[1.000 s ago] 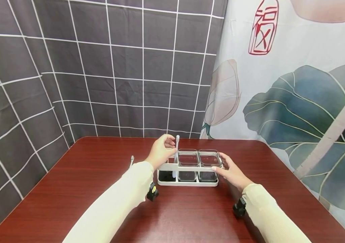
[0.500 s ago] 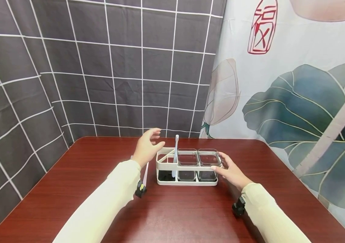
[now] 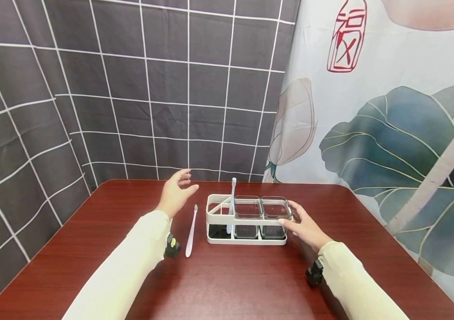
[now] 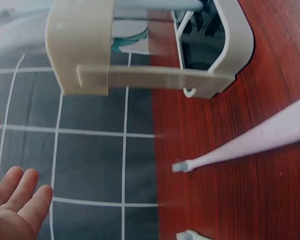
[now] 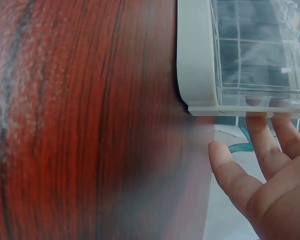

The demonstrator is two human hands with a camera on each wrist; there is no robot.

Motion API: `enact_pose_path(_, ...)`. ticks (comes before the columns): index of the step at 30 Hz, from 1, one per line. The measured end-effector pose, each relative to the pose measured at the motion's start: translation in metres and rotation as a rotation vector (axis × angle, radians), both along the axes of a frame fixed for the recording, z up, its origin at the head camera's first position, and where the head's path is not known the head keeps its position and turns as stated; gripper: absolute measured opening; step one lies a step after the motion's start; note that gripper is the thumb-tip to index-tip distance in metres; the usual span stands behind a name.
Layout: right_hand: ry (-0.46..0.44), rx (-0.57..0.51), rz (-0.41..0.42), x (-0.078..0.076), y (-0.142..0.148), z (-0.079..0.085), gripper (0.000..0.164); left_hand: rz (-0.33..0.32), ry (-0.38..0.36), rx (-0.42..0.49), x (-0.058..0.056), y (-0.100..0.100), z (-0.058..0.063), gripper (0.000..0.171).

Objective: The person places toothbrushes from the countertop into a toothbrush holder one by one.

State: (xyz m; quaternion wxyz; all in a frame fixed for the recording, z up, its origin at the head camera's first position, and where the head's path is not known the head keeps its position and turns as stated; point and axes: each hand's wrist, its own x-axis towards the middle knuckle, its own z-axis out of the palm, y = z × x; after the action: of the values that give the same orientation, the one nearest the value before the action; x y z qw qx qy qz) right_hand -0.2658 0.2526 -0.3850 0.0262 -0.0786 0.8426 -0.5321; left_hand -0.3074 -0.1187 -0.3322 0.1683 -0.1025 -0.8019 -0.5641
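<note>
Listing 1 pink toothbrush (image 3: 191, 235), likely light, stiff, best pinched mid-handle; our left hand (image 3: 173, 195) relaxed, empty, our right hand (image 3: 306, 229) gripping the rack (image 3: 220, 219).

- The left hand (image 4: 15, 205) is cut off by the lower left edge, its fingers extended, apart from the rack.
- The cream rack (image 4: 85, 45) is seen across the upper middle, crossed by a pale blue shaft (image 4: 155, 5).
- A pale pink toothbrush (image 4: 255, 132) is laid on the red-brown table (image 4: 215, 190), at right.
- Grey gridded cloth (image 4: 90, 165) is seen at left and centre.
</note>
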Motion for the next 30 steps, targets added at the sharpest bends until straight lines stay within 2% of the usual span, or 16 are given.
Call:
enact_pose_path(5,-0.001,0.0,-0.002,0.0,0.0,0.0,0.078,0.015,-0.079,0.08,-0.001,-0.012,-0.001,0.058)
enact_pose_path(12,0.008,-0.002,-0.002,-0.001,0.0,-0.002,0.078,0.048,-0.192,0.143,-0.007,-0.029,-0.004,0.06)
enact_pose_path(17,0.008,0.001,0.001,-0.001,0.001,-0.002,0.077,0.065,-0.254,0.142,-0.013,-0.039,-0.009,0.061)
enact_pose_path(23,0.002,0.004,0.002,-0.001,0.001,-0.001,0.078,0.085,-0.319,0.145,-0.018,-0.05,-0.02,0.062)
enact_pose_path(30,-0.006,0.002,-0.002,-0.001,0.001,-0.001,0.079,0.093,-0.391,0.136,-0.016,-0.058,-0.029,0.062)
